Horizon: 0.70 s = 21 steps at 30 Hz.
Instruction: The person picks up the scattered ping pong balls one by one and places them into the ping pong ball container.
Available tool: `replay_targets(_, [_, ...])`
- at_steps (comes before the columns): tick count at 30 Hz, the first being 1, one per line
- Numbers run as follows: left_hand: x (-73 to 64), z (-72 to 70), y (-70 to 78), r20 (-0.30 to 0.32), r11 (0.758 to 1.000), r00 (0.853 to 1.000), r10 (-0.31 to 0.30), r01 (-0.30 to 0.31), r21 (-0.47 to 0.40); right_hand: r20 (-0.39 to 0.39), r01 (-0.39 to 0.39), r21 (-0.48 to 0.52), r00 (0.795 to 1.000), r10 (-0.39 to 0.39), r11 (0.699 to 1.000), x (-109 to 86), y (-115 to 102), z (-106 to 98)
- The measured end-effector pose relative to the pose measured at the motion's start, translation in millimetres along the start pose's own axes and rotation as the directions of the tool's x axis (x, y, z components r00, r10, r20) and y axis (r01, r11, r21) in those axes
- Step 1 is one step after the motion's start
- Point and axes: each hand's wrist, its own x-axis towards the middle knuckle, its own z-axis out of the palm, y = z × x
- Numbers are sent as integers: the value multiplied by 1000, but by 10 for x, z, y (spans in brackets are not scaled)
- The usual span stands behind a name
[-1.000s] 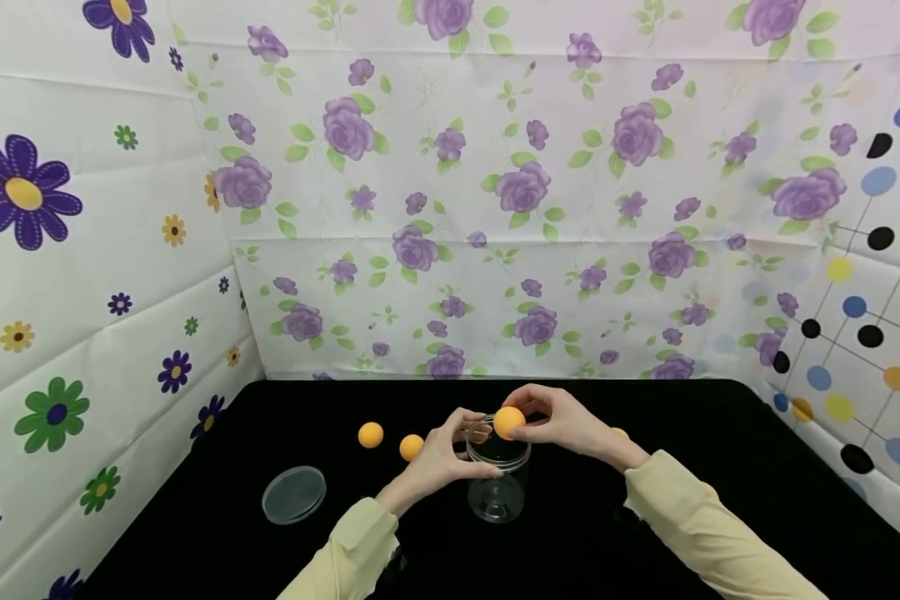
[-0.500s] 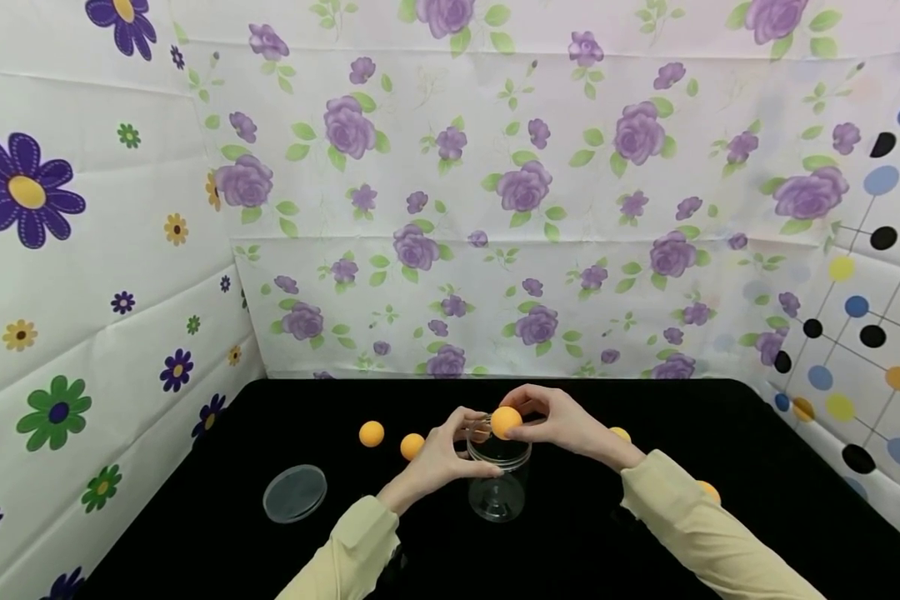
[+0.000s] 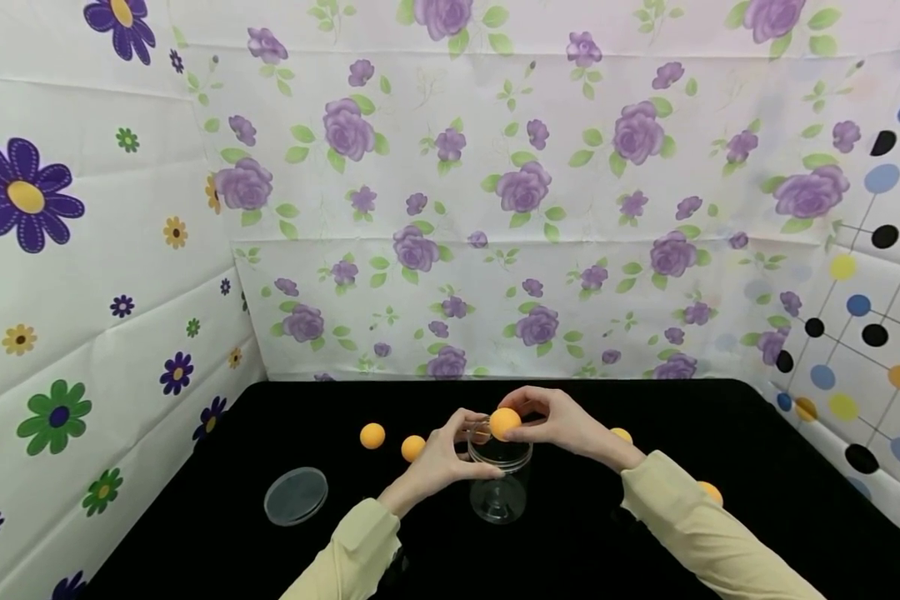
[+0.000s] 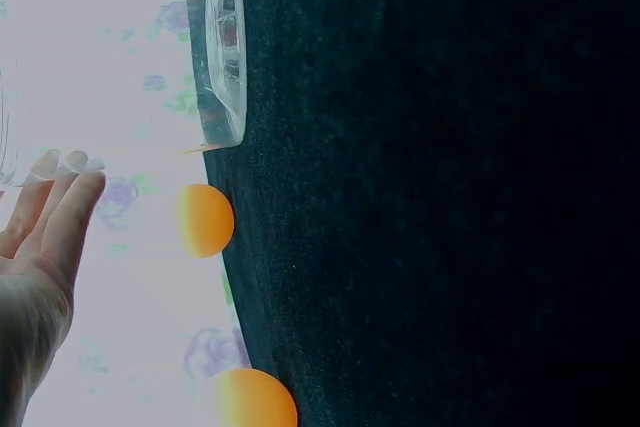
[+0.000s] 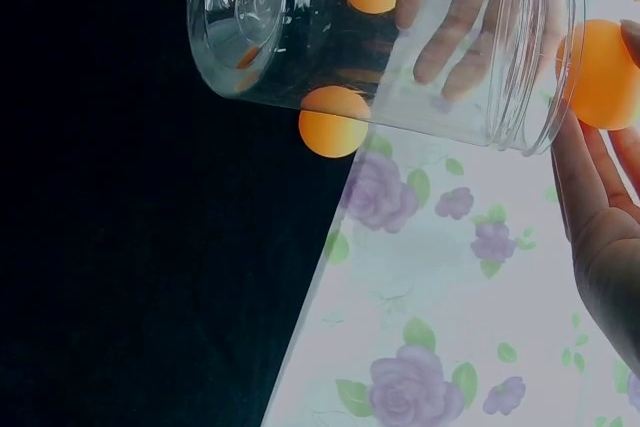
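A clear jar (image 3: 498, 500) stands upright without its lid on the black tabletop. My left hand (image 3: 441, 457) grips it near the top, fingers and thumb on either side. Between the fingertips and thumb of my right hand (image 3: 566, 425) is an orange ping-pong ball (image 3: 506, 424), pinched at the jar's mouth. The right wrist view shows this held ball (image 5: 603, 75) right by the jar's rim, with the jar (image 5: 330, 47) see-through and my left fingers behind it. In the left wrist view, part of my left hand (image 4: 50, 247) shows at the left edge.
Two loose orange balls, one farther out (image 3: 372, 436) and one beside my left hand (image 3: 413, 448), lie left of the jar. Two more, a far ball (image 3: 622, 435) and a nearer ball (image 3: 711, 492), are partly hidden by my right arm. A round clear lid (image 3: 296, 497) lies left.
The pinched ball has shifted very slightly left over the jar's mouth. My right sleeve moved a little left, uncovering more of the balls on the right. My left hand stays on the jar.
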Motion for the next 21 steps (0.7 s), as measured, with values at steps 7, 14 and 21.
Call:
replay_targets(7, [-1,-2,-3,9,1000,1000,11,-11,-6,12,28,-2,1000,-28,1000,2,36,-6])
replay_targets(14, [2,-2,-15,11,999,999,40,-39,-18,-2,46,-24,999,-46,999,-10,14,-18])
replay_targets(21, [-16,-6,32,18,1000,1000,21,-21,-15,4,46,20,999,-46,999,-7,10,-23])
